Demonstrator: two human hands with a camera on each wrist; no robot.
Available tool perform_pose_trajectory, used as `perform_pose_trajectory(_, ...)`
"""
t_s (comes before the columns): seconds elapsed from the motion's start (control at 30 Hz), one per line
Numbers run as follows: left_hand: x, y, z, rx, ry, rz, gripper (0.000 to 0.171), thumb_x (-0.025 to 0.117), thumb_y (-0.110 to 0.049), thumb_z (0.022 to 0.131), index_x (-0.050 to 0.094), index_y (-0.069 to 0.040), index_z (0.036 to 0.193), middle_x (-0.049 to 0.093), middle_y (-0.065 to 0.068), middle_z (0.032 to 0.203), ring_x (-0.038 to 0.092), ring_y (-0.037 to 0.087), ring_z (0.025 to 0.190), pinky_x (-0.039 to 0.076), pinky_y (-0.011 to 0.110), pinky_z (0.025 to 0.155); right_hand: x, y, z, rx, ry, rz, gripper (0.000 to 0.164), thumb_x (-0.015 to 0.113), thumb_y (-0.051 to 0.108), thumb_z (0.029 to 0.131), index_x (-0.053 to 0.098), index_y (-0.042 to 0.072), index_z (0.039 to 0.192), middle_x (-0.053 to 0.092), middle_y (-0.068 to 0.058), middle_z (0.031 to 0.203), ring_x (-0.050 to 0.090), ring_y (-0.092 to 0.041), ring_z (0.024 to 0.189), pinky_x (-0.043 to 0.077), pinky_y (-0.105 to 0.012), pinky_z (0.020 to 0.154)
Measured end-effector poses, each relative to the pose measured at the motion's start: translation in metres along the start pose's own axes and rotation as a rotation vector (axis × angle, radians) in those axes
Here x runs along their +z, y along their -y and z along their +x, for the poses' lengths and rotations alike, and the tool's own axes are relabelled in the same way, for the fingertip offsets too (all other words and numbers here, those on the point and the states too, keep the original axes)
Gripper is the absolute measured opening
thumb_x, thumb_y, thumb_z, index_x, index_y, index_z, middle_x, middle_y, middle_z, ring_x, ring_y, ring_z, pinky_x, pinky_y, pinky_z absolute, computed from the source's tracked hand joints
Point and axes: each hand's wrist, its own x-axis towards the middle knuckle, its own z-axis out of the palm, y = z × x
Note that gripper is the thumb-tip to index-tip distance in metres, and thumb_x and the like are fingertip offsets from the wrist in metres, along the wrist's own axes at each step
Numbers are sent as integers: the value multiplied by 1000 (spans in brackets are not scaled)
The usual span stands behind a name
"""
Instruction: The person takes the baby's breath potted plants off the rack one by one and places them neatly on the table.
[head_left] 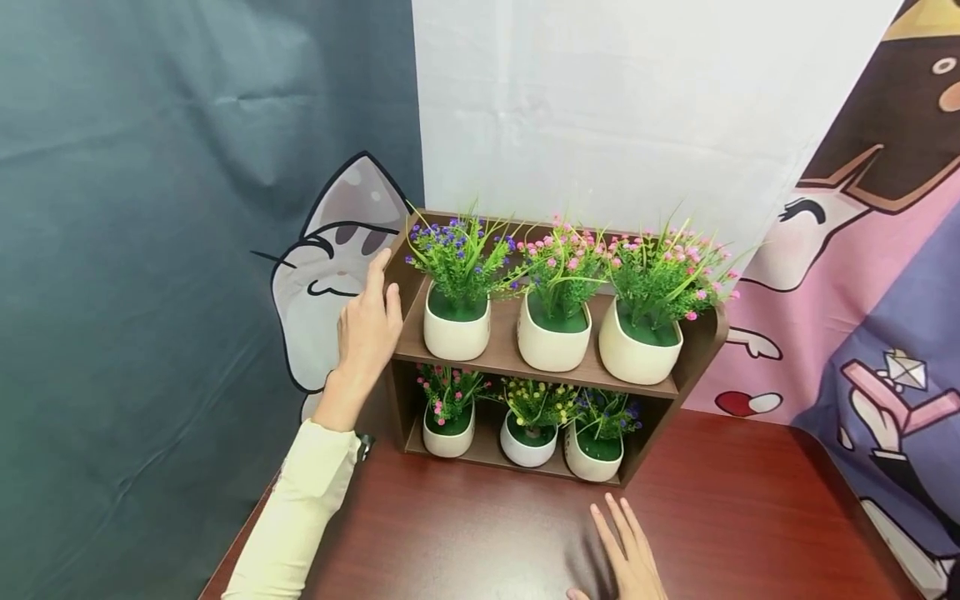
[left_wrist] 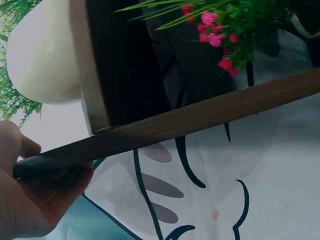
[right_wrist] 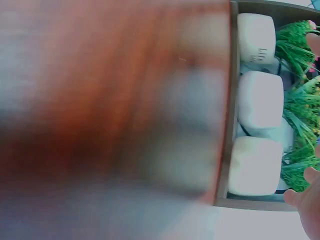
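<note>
A brown two-tier shelf point(head_left: 504, 343) stands on the table. My left hand point(head_left: 367, 329) is at its left side panel; in the left wrist view, the thumb and fingers pinch the edge of that panel point(left_wrist: 200, 116). Fingers spread, my right hand point(head_left: 630, 554) hovers or rests near the table in front of the shelf's right end, holding nothing. The upper tier bears a blue-flowered potted plant point(head_left: 456, 335) and two pink-flowered ones point(head_left: 555, 343). Below are pink point(head_left: 448, 435), yellow point(head_left: 528, 450) and blue point(head_left: 594, 460) flowered potted plants.
The reddish-brown table point(head_left: 450, 525) extends in front of the shelf and to its right. A white cloth point(head_left: 622, 108) hangs behind. Dark green fabric point(head_left: 150, 250) with a cartoon figure is at the left, and a pink and purple cartoon cloth point(head_left: 810, 367) at the right.
</note>
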Motion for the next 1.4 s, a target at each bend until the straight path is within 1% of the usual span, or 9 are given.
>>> perform_pose_trajectory(0.1, 1, 1, 0, -10, -7, -12, 42, 45, -21, 97, 42, -21, 139, 39, 6, 47, 36, 24, 37, 28, 39, 42, -4, 3, 7, 17, -6, 7, 101, 72, 63, 61, 46, -1, 134, 36, -23, 140, 26, -38, 132, 8, -31, 109)
perform_pose_trajectory(0.37, 4, 3, -1, -14, -58, -34, 41, 47, -21, 96, 46, -24, 136, 38, 4, 50, 30, 20, 36, 25, 36, 41, 3, 17, 25, -13, -92, 121, 96, 67, 64, 68, 47, -6, 131, 39, -26, 138, 27, -42, 130, 11, -33, 108)
perform_pose_trajectory(0.5, 8, 2, -2, -16, -77, -58, 40, 48, -21, 95, 48, -25, 135, 57, 8, 65, 29, 18, 36, 24, 35, 41, 9, 32, 38, -25, -117, 213, 97, 72, 59, 68, 45, -10, 131, 40, -26, 137, 28, -39, 131, 13, -31, 108)
perform_pose_trajectory(0.6, 10, 2, -2, -20, -92, -64, 40, 48, -22, 95, 49, -26, 134, 64, 10, 82, 29, 18, 36, 24, 34, 40, 12, 45, 53, -29, -107, 285, 98, 74, 54, 68, 41, -12, 132, 38, -26, 138, 28, -36, 131, 14, -29, 107)
perform_pose_trajectory(0.67, 11, 2, -1, -26, -94, -64, 40, 47, -23, 95, 48, -27, 135, 62, 9, 76, 28, 18, 36, 24, 34, 40, 13, 53, 64, -22, -91, 322, 98, 74, 53, 69, 39, -11, 134, 36, -25, 140, 29, -35, 131, 15, -27, 106)
perform_pose_trajectory(0.8, 10, 1, -3, -43, -92, -63, 41, 48, -22, 95, 48, -27, 135, 44, 6, 57, 27, 18, 35, 23, 34, 39, 15, 66, 85, -40, -99, 385, 97, 73, 52, 71, 38, -11, 135, 36, -24, 140, 31, -35, 130, 16, -26, 105)
perform_pose_trajectory(1.0, 9, 0, -4, -66, -91, -66, 40, 48, -23, 95, 48, -26, 135, 52, 8, 62, 28, 17, 36, 24, 33, 40, 14, 84, 116, -8, -95, 435, 97, 73, 49, 73, 32, -9, 139, 34, -20, 143, 33, -32, 130, 18, -24, 105)
perform_pose_trajectory(1.23, 10, 0, -3, -70, -83, -82, 40, 48, -23, 95, 48, -26, 135, 62, 11, 75, 29, 18, 36, 24, 33, 40, 7, 99, 163, 51, -120, 470, 95, 73, 44, 75, 27, -1, 144, 33, -13, 145, 40, -24, 125, 31, -25, 99)
perform_pose_trajectory(1.4, 10, 1, -3, -79, -81, -79, 40, 47, -24, 95, 48, -27, 135, 52, 9, 61, 30, 19, 38, 24, 34, 41, 5, 104, 194, 86, -151, 470, 91, 70, 45, 77, 27, 2, 145, 35, -10, 144, 41, -25, 124, 32, -30, 99)
